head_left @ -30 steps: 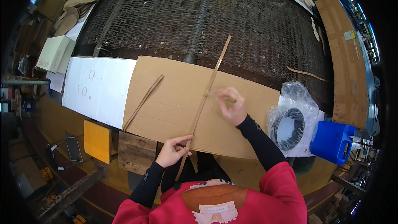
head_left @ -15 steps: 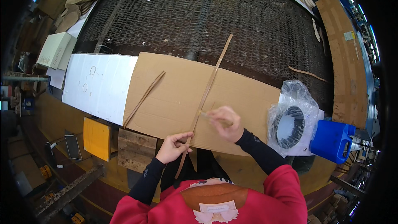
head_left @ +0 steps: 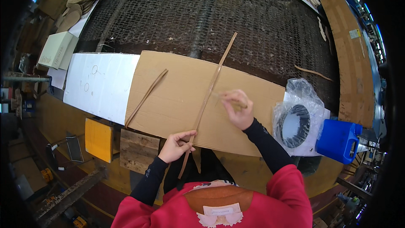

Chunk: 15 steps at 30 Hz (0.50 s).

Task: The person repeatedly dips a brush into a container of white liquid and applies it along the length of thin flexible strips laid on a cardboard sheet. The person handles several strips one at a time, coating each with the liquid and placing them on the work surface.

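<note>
Though in grip, strip mostly beyond

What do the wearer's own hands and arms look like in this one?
The left hand and right hand are bare, with no gloves. Close-fitting dark sleeves, black or nearly so, cover both forearms down to the wrists; the left one bears a small pale marking, too small to make out. Looser red sleeves cover the arms above them.
</note>
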### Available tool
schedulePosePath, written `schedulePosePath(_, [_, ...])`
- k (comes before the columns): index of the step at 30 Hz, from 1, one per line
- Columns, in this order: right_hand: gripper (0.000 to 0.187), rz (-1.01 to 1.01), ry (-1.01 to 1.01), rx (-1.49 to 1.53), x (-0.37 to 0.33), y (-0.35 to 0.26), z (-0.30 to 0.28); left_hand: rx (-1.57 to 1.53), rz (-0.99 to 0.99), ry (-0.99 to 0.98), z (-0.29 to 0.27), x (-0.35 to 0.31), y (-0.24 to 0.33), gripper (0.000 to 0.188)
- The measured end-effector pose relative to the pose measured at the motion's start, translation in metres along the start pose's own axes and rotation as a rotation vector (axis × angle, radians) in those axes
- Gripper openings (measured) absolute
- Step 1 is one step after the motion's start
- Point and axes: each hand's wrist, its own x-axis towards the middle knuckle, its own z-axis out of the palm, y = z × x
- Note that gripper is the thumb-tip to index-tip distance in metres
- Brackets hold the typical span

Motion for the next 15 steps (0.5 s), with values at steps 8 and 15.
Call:
schedulePosePath(8, [0.015, -0.185, -0.186, -0.025, -0.015, -0.004, 0.02, 0.004, 0.012, -0.004, -0.002, -0.002, -0.001, 0.042])
schedulePosePath(15, [0.016, 0.008, 0.075, -0.031, -0.02, -0.007, 0.022, 0.021, 0.012, -0.008, -0.005, -0.003, 0.0, 0.041])
